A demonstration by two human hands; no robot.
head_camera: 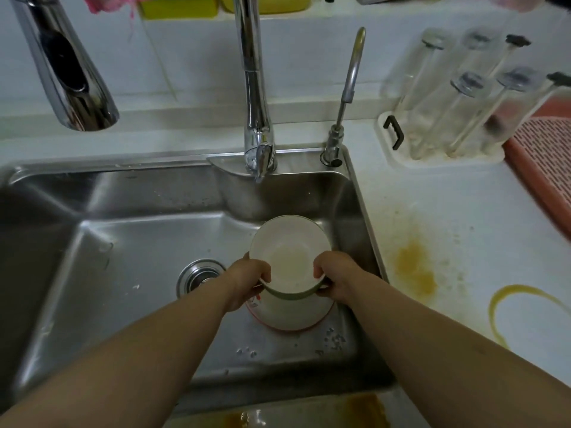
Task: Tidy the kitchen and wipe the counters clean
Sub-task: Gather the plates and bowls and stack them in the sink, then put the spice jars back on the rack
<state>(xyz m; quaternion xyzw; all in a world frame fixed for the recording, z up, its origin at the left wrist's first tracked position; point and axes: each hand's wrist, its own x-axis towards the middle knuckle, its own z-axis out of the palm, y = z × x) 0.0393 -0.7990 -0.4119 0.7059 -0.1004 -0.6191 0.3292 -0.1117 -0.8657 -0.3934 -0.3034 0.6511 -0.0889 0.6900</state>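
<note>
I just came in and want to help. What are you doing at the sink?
A person holds a white bowl with both hands, left hand and right hand, over a plate lying in the steel sink. No water runs from the tap. The counter beside the sink has yellow-brown spills not yet wiped.

Both hands [251, 278] [336, 278] on bowl [290, 257] w/ sink [139, 236] below

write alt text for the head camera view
Both hands, left hand and right hand, grip a white bowl over a plate in a steel sink. Yellow-brown stains mark the counter to the right.
</note>
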